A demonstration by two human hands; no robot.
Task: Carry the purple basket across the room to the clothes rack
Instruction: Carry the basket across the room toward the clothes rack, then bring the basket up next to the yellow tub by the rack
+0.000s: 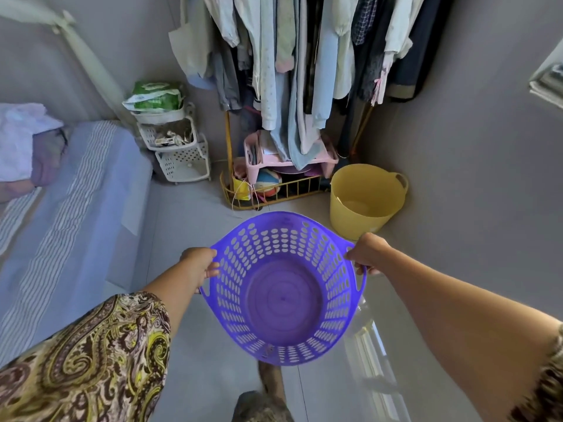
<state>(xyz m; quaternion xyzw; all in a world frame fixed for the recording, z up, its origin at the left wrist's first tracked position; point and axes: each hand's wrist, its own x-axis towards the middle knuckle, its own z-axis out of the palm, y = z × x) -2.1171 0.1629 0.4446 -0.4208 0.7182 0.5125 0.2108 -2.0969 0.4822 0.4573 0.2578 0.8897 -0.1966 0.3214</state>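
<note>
Presently, head view only: findings follow, with places given relative to the clothes rack.

Basket: the purple perforated plastic basket (285, 287) is held clear of the pale floor, just short of the rack, its mouth tipped toward the wearer so the bare bottom shows. It is empty, which likely explains the easy, arms-out carry.

Left hand: the left hand (199, 264) is clamped on the basket's left rim, thumb over the top edge and fingers curled beneath, just above the side handle slot.

Right hand: the right hand (367, 254) is clamped on the opposite rim in like fashion. Hands sit well apart, one on each side, which keeps the soft rim spread and the load level.

Clothes rack: the yellow metal clothes rack hung with pale and dark garments (307, 71) stands directly ahead against the grey wall; its wire base shelf holds a pink plastic stool (292, 156) and a striped ball (268, 181).

Yellow tub: a round yellow plastic tub (365, 199) stands on the floor at the rack's right foot, just beyond the basket's far rim.

White cart: a white tiered plastic cart (179, 141) stands to the rack's left, beside a striped bed (76, 193).

Progress: judged nearly complete; the carry has all but reached the rack.

Risk: setting down calls for the open floor before the rack, avoiding the tub.
</note>
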